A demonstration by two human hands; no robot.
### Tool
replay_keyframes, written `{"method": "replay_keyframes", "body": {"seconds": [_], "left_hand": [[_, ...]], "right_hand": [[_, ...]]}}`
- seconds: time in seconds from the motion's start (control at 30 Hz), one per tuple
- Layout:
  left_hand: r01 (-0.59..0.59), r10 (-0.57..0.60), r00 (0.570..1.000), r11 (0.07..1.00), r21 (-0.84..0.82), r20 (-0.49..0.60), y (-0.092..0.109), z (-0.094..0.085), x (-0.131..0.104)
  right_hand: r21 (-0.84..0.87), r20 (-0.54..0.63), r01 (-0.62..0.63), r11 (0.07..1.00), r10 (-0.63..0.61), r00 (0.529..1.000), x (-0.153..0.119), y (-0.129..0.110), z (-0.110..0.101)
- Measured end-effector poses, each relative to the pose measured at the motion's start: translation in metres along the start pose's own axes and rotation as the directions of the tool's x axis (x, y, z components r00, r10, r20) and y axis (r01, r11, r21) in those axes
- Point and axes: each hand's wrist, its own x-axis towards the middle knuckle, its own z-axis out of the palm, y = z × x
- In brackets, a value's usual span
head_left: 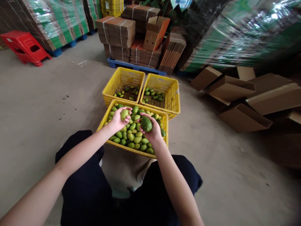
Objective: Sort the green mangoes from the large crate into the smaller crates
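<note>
A full yellow crate [135,152] stands between my knees, heaped with green and yellowish mangoes [130,137]. Above its left part, my left hand [118,118] curls its fingers around a light green mango [124,115]. My right hand [154,129], over the right part of the same crate, grips a larger, darker green mango [146,124]. Both fruits are lifted clear of the heap, a short way apart. Beyond it are two more yellow crates, a left one [110,89] and a right one [172,94], each with some mangoes at the bottom.
A red plastic stool [24,47] stands at the far left. Bundled flat cardboard [116,31] and an open carton [156,33] sit on a blue pallet [136,66] behind the crates. Loose open cartons [244,116] lie at the right. Film-wrapped pallets [246,34] stand behind.
</note>
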Motion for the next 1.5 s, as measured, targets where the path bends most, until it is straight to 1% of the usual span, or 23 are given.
{"method": "replay_keyframes", "body": {"seconds": [0.1,0.17,0.23,0.37,0.5,0.57,0.63,0.67,0.7,0.73,0.77,0.8,0.83,0.9,0.93,0.97,1.0,1.07,1.17,1.27,1.4,1.43,1.5], "left_hand": [[-0.006,0.002,0.993,0.999,-0.034,-0.116,0.0,0.002,0.0],[0.012,-0.017,0.989,0.999,-0.041,-0.146,-0.001,0.004,-0.001],[0.051,-0.056,0.991,0.998,-0.041,-0.123,-0.002,0.006,-0.002],[0.098,-0.098,0.994,0.995,0.005,-0.057,-0.003,0.006,0.0],[0.128,-0.13,0.991,0.98,0.153,0.006,-0.006,0.003,0.004],[0.097,-0.106,0.994,0.968,0.233,0.026,-0.008,0.0,0.006],[-0.024,0.0,0.997,0.95,0.311,0.077,-0.01,-0.003,0.006],[-0.113,0.078,0.99,0.929,0.351,0.113,-0.011,-0.004,0.006],[-0.211,0.164,0.975,0.894,0.394,0.151,-0.012,-0.005,0.006],[-0.31,0.252,0.95,0.844,0.438,0.186,-0.012,-0.006,0.006],[-0.401,0.338,0.916,0.779,0.481,0.217,-0.013,-0.006,0.006],[-0.48,0.415,0.876,0.708,0.518,0.245,-0.013,-0.006,0.005],[-0.542,0.478,0.836,0.638,0.547,0.272,-0.013,-0.006,0.005],[-0.619,0.553,0.771,0.534,0.576,0.316,-0.013,-0.005,0.004],[-0.634,0.564,0.757,0.51,0.581,0.33,-0.014,-0.004,0.003],[-0.639,0.564,0.753,0.501,0.584,0.34,-0.015,-0.003,0.002],[-0.64,0.558,0.753,0.498,0.585,0.349,-0.016,-0.003,0.001],[-0.647,0.546,0.75,0.485,0.588,0.374,-0.018,-0.003,0.001],[-0.678,0.557,0.72,0.436,0.591,0.415,-0.019,-0.005,0.001],[-0.702,0.568,0.691,0.383,0.6,0.446,-0.017,-0.008,0.003],[-0.74,0.572,0.635,0.259,0.62,0.52,-0.017,-0.011,0.003],[-0.742,0.575,0.63,0.245,0.624,0.523,-0.016,-0.011,0.003],[-0.736,0.581,0.635,0.255,0.627,0.509,-0.016,-0.01,0.002]], "right_hand": [[0.094,-0.063,-0.144,0.985,0.15,0.987,-0.001,-0.003,0.001],[0.153,-0.075,-0.227,0.962,0.241,0.968,-0.003,-0.006,0.002],[0.195,-0.074,-0.266,0.944,0.285,0.956,-0.005,-0.009,0.004],[0.236,-0.091,-0.282,0.93,0.31,0.946,-0.007,-0.011,0.006],[0.221,-0.117,-0.244,0.944,0.274,0.955,-0.003,-0.01,0.003],[0.156,-0.117,-0.214,0.964,0.234,0.965,0.001,-0.007,-0.001],[0.042,-0.133,-0.148,0.988,0.152,0.979,0.004,-0.003,-0.005],[-0.031,-0.157,-0.08,0.996,0.074,0.985,0.005,-0.001,-0.007],[-0.121,-0.182,0.018,0.992,-0.04,0.983,0.006,0.002,-0.009],[-0.232,-0.193,0.138,0.963,-0.184,0.964,0.006,0.004,-0.01],[-0.36,-0.177,0.264,0.895,-0.344,0.922,0.005,0.007,-0.011],[-0.489,-0.13,0.378,0.786,-0.494,0.86,0.004,0.009,-0.011],[-0.603,-0.058,0.461,0.652,-0.612,0.789,0.003,0.01,-0.011],[-0.746,0.086,0.536,0.396,-0.74,0.667,0.001,0.013,-0.009],[-0.78,0.128,0.543,0.311,-0.77,0.625,0.0,0.014,-0.009],[-0.8,0.151,0.542,0.256,-0.79,0.595,-0.001,0.015,-0.008],[-0.812,0.157,0.538,0.225,-0.804,0.574,-0.001,0.017,-0.008],[-0.826,0.154,0.528,0.196,-0.824,0.546,-0.001,0.019,-0.008],[-0.836,0.185,0.529,0.145,-0.833,0.521,0.0,0.022,-0.01],[-0.836,0.235,0.54,0.097,-0.826,0.513,0.0,0.023,-0.012],[-0.836,0.253,0.544,0.074,-0.827,0.501,-0.002,0.022,-0.011],[-0.835,0.255,0.545,0.072,-0.828,0.499,-0.002,0.022,-0.011],[-0.831,0.256,0.551,0.075,-0.828,0.499,-0.003,0.021,-0.01]]}}
